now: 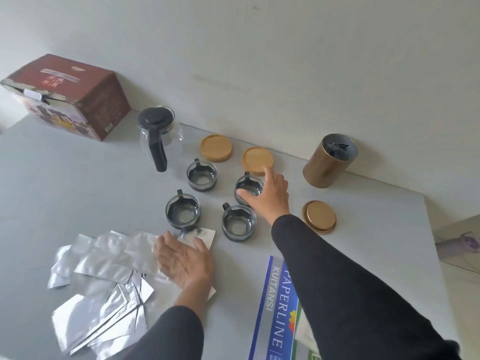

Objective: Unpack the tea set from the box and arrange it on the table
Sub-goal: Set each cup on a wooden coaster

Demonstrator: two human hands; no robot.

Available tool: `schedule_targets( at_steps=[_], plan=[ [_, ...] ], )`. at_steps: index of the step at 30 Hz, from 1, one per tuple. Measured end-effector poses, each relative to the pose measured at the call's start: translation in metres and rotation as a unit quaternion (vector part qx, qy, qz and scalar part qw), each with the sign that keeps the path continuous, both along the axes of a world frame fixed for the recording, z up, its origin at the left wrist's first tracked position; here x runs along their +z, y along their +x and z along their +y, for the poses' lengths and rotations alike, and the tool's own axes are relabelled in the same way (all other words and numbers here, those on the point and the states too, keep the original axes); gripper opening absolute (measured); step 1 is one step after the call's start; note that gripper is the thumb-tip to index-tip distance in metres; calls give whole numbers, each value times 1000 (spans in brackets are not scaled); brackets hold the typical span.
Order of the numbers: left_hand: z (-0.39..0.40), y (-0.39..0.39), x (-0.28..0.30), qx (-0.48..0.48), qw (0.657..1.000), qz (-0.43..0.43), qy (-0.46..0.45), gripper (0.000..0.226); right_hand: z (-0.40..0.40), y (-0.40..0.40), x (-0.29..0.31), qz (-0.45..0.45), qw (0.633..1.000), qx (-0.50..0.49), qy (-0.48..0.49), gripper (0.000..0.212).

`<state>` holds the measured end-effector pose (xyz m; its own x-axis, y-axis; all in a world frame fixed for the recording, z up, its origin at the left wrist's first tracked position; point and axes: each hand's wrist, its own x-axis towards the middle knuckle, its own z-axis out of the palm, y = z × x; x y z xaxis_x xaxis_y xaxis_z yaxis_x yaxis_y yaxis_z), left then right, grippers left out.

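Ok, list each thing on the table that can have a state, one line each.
box: top flap loose, lying on table
teapot: upright, lid on
four cups: upright, empty
canister: lid off, dark packet inside
canister lid: lying on table, apart from canister
two coasters: flat, bare
foil packets: spread flat
left hand: flat on packets
right hand: gripping far-right cup

Four glass cups (211, 201) cluster on the table (78, 190), just right of and in front of the teapot (158, 136). The box (67, 97) stands left of the teapot at the wall. Two coasters (236, 153) lie right of the teapot, with the canister (328, 161) farther right. Foil packets (104, 276) spread well in front of the teapot.
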<state>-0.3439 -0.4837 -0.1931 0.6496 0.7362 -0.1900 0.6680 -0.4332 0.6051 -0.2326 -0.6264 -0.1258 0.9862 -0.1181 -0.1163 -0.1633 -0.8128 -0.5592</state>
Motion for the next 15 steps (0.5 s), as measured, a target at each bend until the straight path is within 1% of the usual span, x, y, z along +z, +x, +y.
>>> schedule_targets(
  at_steps=[5,9,13,15],
  plan=[
    [-7,6,-15,18,997,28,67,60,-3,22,-15,8,998,51,28,95],
    [-11,9,-20,30,995,32,94,60,2,35,-25,-1,996,82,47,90],
    [-10,9,-19,35,993,35,107,61,8,35,-33,-14,995,103,7,83],
    [-10,9,-18,36,992,39,111,62,9,34,-33,-20,995,102,6,79]
  ],
)
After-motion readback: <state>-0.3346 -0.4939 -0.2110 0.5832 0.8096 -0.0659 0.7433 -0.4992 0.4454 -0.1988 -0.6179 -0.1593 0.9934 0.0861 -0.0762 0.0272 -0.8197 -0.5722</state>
